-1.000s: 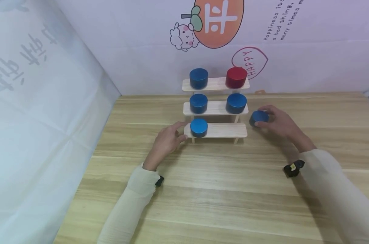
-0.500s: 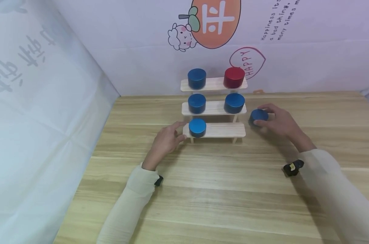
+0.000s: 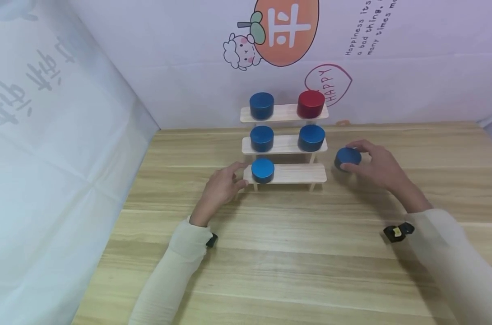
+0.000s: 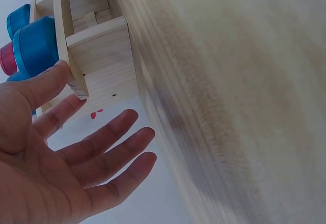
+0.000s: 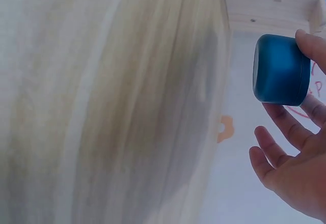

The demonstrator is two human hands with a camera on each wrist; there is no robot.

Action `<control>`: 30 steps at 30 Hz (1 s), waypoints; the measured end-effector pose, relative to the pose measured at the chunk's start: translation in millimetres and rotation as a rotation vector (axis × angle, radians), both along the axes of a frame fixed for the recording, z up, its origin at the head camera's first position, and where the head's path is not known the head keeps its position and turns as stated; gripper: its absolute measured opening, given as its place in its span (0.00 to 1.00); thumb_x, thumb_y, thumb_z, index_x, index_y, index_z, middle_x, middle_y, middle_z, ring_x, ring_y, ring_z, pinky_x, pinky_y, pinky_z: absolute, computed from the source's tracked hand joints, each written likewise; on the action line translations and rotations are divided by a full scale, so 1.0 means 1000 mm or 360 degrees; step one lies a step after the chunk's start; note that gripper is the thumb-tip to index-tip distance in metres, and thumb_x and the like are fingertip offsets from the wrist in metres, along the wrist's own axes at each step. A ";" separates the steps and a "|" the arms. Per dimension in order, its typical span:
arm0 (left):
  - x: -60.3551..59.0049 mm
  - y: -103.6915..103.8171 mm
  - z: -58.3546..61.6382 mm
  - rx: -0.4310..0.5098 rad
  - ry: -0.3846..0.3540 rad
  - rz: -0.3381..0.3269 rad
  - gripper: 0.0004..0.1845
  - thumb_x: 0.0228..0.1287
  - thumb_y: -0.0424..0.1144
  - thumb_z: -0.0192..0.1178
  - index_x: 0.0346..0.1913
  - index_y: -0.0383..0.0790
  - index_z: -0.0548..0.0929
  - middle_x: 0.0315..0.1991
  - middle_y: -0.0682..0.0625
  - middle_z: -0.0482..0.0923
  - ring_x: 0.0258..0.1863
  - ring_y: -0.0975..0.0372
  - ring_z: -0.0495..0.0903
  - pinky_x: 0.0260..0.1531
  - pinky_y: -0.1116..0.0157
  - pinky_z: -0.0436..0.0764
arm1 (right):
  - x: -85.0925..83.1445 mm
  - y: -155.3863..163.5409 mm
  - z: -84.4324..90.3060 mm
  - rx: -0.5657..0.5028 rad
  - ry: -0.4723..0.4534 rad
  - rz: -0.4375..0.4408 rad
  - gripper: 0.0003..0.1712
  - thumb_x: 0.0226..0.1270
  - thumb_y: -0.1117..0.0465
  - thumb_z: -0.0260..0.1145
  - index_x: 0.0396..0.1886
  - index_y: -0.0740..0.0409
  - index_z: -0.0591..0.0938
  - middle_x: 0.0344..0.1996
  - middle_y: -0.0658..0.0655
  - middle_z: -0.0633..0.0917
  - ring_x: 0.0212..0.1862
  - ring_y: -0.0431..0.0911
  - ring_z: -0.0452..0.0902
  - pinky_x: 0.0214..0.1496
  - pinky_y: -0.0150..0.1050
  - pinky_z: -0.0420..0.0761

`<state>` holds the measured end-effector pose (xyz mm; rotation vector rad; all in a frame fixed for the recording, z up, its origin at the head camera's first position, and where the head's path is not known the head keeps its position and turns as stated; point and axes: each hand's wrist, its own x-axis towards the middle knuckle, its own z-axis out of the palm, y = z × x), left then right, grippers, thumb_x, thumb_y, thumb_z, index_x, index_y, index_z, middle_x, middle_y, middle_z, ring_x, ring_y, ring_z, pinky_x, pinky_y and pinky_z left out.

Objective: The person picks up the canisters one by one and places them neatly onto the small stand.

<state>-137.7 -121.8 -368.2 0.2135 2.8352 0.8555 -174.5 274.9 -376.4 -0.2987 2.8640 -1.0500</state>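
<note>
A three-tier wooden display shelf (image 3: 299, 173) stands near the back wall. My left hand (image 3: 221, 186) holds the left end of its lowest tier between thumb and index finger; the other fingers (image 4: 133, 142) are spread in the left wrist view. My right hand (image 3: 378, 164) pinches a round blue tin (image 3: 347, 158) off the shelf's right side. In the right wrist view that same tin (image 5: 281, 70) hangs clear of the table. A blue tin (image 3: 263, 170) sits at the left of the lowest tier, and the tier's right part is bare.
Two blue tins, left (image 3: 262, 139) and right (image 3: 311, 138), sit on the middle tier. On the top tier are a blue tin (image 3: 262, 106) at left and a red tin (image 3: 310, 104) at right. Printed white cloth (image 3: 181, 81) rises behind the wooden table (image 3: 270, 266).
My right hand, with the blue tin, has shifted slightly right, away from the shelf. My left hand stays at the shelf's end. The head view has turned a little.
</note>
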 end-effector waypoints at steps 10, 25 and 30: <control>0.001 -0.001 -0.001 -0.0012 -0.0001 -0.0003 0.28 0.69 0.41 0.66 0.70 0.49 0.74 0.57 0.43 0.81 0.53 0.53 0.81 0.44 0.54 0.80 | 0.017 -0.005 0.011 -0.0011 0.0117 0.0069 0.36 0.61 0.50 0.76 0.64 0.63 0.76 0.63 0.68 0.75 0.65 0.68 0.65 0.60 0.70 0.63; 0.000 0.001 -0.001 0.0010 0.0003 0.0007 0.28 0.69 0.41 0.66 0.70 0.49 0.74 0.52 0.44 0.82 0.49 0.53 0.80 0.43 0.55 0.79 | 0.033 -0.011 0.018 -0.0056 0.0159 0.0075 0.37 0.60 0.50 0.77 0.64 0.62 0.76 0.62 0.68 0.76 0.64 0.67 0.65 0.59 0.71 0.63; 0.000 0.001 -0.002 0.0017 0.0024 -0.0001 0.28 0.69 0.41 0.66 0.71 0.49 0.74 0.56 0.44 0.81 0.52 0.53 0.79 0.46 0.52 0.78 | 0.037 -0.016 0.022 -0.0079 0.0210 0.0088 0.36 0.59 0.52 0.78 0.64 0.62 0.77 0.61 0.66 0.77 0.64 0.66 0.66 0.59 0.70 0.63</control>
